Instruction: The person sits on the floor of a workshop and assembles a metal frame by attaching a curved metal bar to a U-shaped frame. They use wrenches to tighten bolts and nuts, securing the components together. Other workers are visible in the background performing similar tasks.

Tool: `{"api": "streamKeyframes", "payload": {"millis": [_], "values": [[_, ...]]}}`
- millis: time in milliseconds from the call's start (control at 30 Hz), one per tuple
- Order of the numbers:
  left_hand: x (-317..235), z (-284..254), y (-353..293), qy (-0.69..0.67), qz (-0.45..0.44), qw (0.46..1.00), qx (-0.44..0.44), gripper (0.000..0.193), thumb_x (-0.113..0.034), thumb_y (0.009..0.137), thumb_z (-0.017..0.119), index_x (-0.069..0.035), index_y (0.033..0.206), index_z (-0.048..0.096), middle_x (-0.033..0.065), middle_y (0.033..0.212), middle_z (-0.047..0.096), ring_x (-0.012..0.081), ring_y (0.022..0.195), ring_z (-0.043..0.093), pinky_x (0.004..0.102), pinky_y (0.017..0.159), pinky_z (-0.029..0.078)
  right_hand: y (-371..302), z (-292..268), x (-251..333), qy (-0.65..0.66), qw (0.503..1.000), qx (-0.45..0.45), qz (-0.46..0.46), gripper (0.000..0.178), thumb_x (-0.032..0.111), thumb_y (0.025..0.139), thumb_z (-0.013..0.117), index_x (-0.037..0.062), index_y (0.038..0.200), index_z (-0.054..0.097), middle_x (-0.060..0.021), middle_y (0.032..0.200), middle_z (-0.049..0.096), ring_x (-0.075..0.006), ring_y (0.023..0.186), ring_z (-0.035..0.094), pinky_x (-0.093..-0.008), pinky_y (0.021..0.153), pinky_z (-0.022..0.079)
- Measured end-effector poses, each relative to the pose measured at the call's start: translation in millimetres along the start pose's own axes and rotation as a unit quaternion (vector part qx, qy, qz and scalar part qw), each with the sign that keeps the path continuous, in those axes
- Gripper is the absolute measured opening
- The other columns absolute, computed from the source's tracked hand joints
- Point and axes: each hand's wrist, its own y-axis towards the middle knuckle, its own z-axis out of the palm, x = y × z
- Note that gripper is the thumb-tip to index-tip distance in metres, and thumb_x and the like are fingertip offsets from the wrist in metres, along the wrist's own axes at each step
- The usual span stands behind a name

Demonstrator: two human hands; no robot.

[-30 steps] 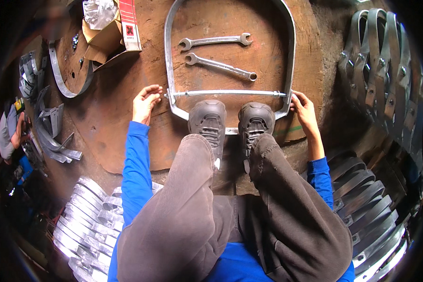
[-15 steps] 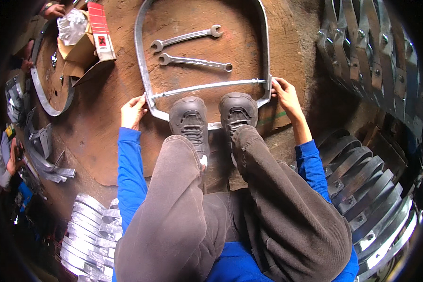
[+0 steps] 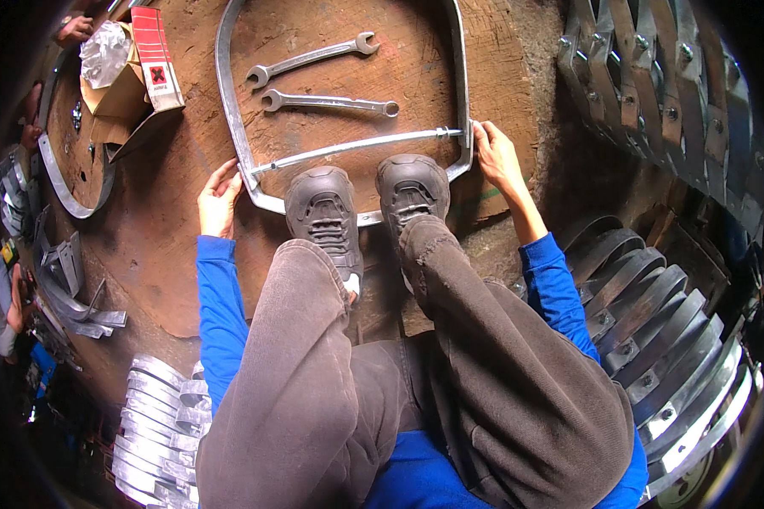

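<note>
A large flat metal band (image 3: 227, 81), bent into a rounded loop, lies on the wooden surface with a metal rod (image 3: 356, 147) crossing it near my feet. My left hand (image 3: 219, 202) has its fingers pinched at the band's outer left side, by the rod's end. On the opposite side, the fingers of my right hand (image 3: 498, 157) are closed against the outside of the band at the rod's other end. Whatever small part the fingertips hold is hidden. Inside the loop lie two wrenches, a far one (image 3: 314, 58) and a nearer one (image 3: 329, 103). My shoes (image 3: 323, 208) rest over the band's near edge.
An opened cardboard box (image 3: 132, 110) with clear plastic stands at the upper left beside another curved band (image 3: 76, 204). Stacked bent metal bands (image 3: 654, 76) fill the right side, and more (image 3: 153, 433) lie lower left. Other people's hands (image 3: 75, 31) show at the left edge.
The whole scene has shifted slightly left and up in the picture. Both hands stay at the same ends of the rod; the wrenches keep their place inside the loop.
</note>
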Motion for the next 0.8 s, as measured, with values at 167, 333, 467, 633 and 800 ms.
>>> {"api": "streamKeyframes", "payload": {"millis": [167,333,467,633,800], "values": [[2,2,-3,0.028,0.0,0.999,-0.029,0.039,-0.01,0.091,0.067,-0.002,0.128,0.059,0.0093,0.106,0.069,0.0125,0.095,0.065,0.0261,0.084,0.052,-1,7,0,0.013,0.999,-0.039,0.023,0.038,0.037,0.101,0.047,0.0016,0.104,0.06,-0.0198,0.088,0.064,-0.0333,0.084,0.062,-0.0401,0.077,0.048],[-49,57,-34,0.443,0.291,0.834,-0.153,0.038,-0.027,0.078,0.079,-0.013,0.112,0.069,0.0133,0.124,0.057,0.0302,0.117,0.054,0.0419,0.097,0.047,-20,-3,33,0.0,0.973,-0.192,-0.13,0.034,0.028,0.093,0.062,0.0096,0.122,0.059,-0.0207,0.123,0.054,-0.0358,0.109,0.055,-0.0442,0.093,0.045],[-52,80,-38,0.57,0.38,0.725,-0.065,0.039,-0.03,0.067,0.084,-0.02,0.103,0.072,0.012,0.131,0.053,0.0378,0.13,0.039,0.0481,0.108,0.034,-24,3,51,-0.185,0.938,-0.079,-0.282,0.047,0.032,0.086,0.07,0.0114,0.127,0.059,-0.0238,0.133,0.045,-0.0399,0.12,0.046,-0.0445,0.102,0.04],[-44,71,-17,0.593,0.367,0.716,-0.034,0.036,-0.026,0.07,0.081,-0.017,0.103,0.07,0.0079,0.127,0.057,0.0385,0.127,0.041,0.0485,0.106,0.036,-26,5,48,-0.228,0.91,-0.108,-0.329,0.034,0.033,0.083,0.072,0.0092,0.106,0.069,-0.0156,0.146,0.039,-0.0377,0.131,0.036,-0.0471,0.107,0.033],[-43,58,-4,0.46,0.338,0.82,-0.046,0.036,-0.023,0.074,0.079,-0.012,0.106,0.068,0.008,0.117,0.062,0.0371,0.122,0.046,0.0458,0.104,0.039,-26,1,61,-0.197,0.905,-0.078,-0.37,0.033,0.028,0.082,0.073,0.0079,0.106,0.063,-0.0115,0.134,0.054,-0.0334,0.128,0.041,-0.0444,0.105,0.034]]}}
